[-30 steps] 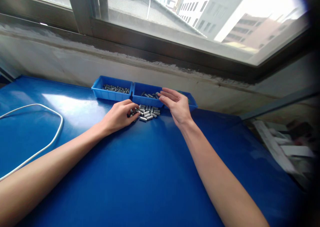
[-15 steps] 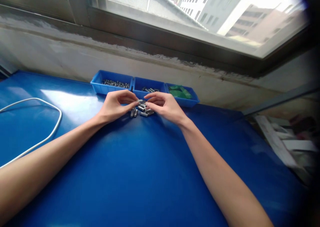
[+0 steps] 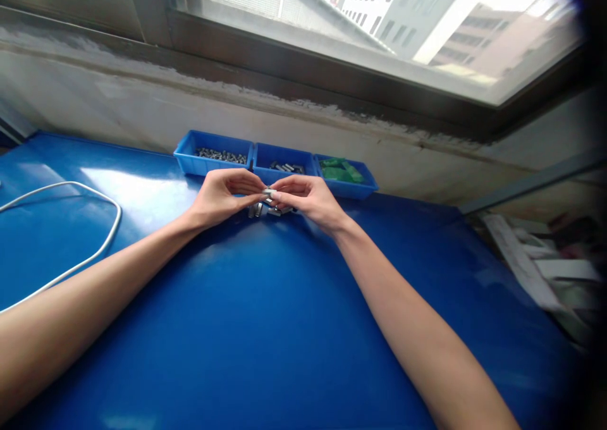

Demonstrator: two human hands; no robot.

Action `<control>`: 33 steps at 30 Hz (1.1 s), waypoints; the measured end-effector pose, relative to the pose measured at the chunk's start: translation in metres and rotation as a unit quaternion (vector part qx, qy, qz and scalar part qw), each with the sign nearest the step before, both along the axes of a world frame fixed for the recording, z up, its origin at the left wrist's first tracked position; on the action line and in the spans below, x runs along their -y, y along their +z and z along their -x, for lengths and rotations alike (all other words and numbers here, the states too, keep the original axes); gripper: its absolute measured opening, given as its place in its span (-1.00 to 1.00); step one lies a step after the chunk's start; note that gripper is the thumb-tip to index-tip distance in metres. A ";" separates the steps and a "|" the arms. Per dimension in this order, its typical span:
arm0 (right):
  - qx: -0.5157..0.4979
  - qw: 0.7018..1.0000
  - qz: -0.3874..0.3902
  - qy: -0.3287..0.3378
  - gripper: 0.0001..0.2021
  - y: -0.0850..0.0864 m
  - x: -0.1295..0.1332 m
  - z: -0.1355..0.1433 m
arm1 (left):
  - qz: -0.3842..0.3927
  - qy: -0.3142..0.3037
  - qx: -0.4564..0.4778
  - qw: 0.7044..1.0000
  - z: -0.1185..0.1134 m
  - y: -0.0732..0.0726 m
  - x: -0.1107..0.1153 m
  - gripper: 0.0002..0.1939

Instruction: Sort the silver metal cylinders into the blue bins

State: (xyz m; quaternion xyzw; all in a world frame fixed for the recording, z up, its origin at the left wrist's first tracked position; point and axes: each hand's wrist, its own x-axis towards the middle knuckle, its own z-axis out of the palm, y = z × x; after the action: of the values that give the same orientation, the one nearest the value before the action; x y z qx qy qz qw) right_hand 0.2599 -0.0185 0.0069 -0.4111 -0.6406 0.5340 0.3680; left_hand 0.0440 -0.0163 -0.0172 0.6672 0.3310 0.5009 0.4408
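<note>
My left hand [image 3: 230, 193] pinches a small silvery metal piece [image 3: 269, 192] between thumb and fingers, just above the blue tabletop. From the other side my right hand [image 3: 308, 199] closes its fingertips on the same spot, so the two hands meet there. What exactly the right fingers grip is too small to make out. Under and behind the fingertips lies a loose pile of short metal cylinders [image 3: 275, 212], partly hidden by the hands. A couple more metal pieces [image 3: 255, 210] lie at the pile's left.
Along the wall stand a blue bin of small metal parts [image 3: 213, 158], a blue bin of metal cylinders [image 3: 284, 161] and a blue bin with green items [image 3: 346, 174]. A white cable [image 3: 116, 218] loops across the left of the table [image 3: 265, 329]. Above is a window.
My right hand has moved left and my left hand slightly right, so their fingertips now meet at the metal piece. The pile below is more covered.
</note>
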 end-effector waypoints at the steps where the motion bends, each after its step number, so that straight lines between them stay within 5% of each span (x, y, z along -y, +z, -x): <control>1: -0.002 1.000 0.000 -0.001 -0.59 0.000 0.000 -0.001 | -0.002 0.001 -0.003 1.000 0.000 0.000 0.000 -0.52; 8: -0.018 0.999 0.002 -0.034 -0.59 -0.001 -0.004 -0.003 | -0.089 0.046 -0.067 0.993 0.002 -0.003 -0.003 -0.64; 12: -0.038 0.992 -0.007 -0.124 -0.60 -0.001 -0.010 -0.006 | -0.223 0.129 -0.187 0.948 0.003 -0.006 -0.006 -0.79; 17: -0.071 0.974 -0.017 -0.213 -0.63 -0.003 -0.017 -0.011 | -0.315 0.091 -0.267 0.906 0.000 -0.010 -0.008 -0.75; 25: -0.108 0.966 -0.006 -0.235 -0.79 0.002 -0.017 -0.009 | -0.330 0.048 -0.348 0.876 -0.001 -0.013 -0.009 -0.70; 33: -0.076 0.974 0.010 -0.213 -0.82 0.012 -0.007 -0.001 | -0.313 0.091 -0.290 0.900 0.002 -0.019 -0.012 -0.77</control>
State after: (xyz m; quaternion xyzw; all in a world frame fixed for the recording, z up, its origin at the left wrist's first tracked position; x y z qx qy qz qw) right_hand 0.2609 -0.0110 0.0191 -0.4998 -0.5033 0.4791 0.5170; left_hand 0.0423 -0.0040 -0.0365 0.8536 0.3291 0.4012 0.0461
